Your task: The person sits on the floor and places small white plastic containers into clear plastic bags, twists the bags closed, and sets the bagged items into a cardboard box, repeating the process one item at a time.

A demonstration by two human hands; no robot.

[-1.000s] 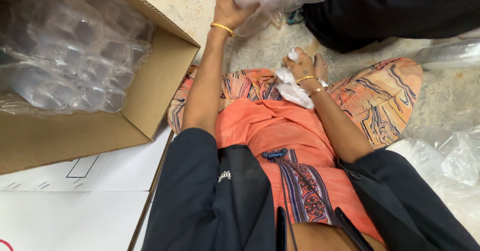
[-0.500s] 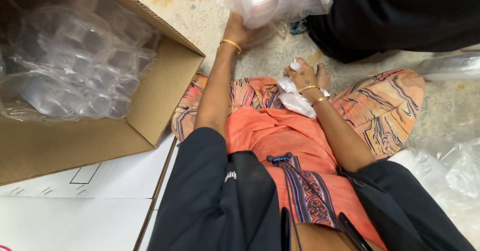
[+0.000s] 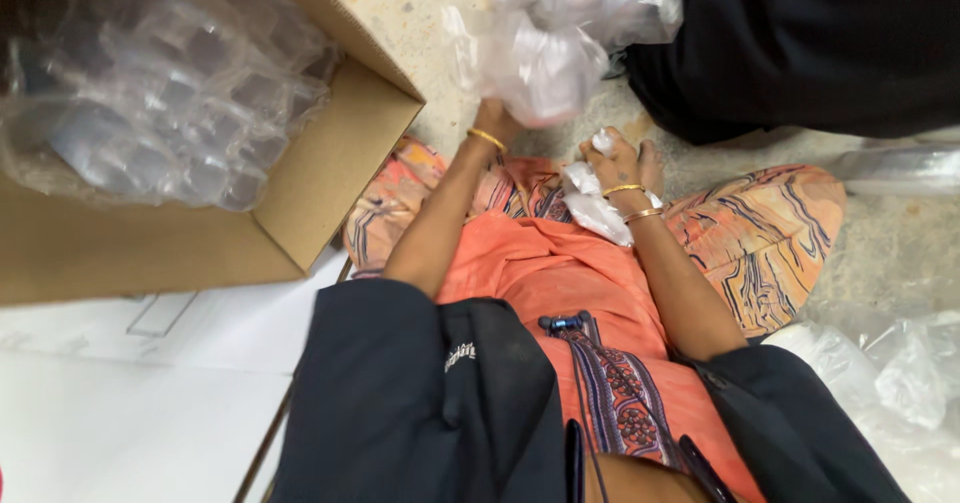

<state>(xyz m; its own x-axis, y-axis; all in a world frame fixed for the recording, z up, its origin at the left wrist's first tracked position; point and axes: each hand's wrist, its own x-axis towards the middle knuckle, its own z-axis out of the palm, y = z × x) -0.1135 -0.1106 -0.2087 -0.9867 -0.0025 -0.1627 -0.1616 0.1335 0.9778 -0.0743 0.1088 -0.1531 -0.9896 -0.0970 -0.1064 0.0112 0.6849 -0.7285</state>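
Crinkled clear plastic bagging (image 3: 545, 58) is bunched in your left hand (image 3: 497, 121), fingers closed into it and lifted off the floor — likely to keep it gathered. Your right hand (image 3: 620, 163) rests on your knee, curled shut around a small white plastic wad (image 3: 590, 203), beside the open cardboard box of clear plastic cups (image 3: 170, 113).

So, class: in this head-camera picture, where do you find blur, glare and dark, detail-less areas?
Head view: the clear plastic bundle at the left hand is smeared by motion blur; the plastic in the cardboard box shows soft whitish glare; the black garment at top right is dark with little detail; the right hand looks fairly sharp.
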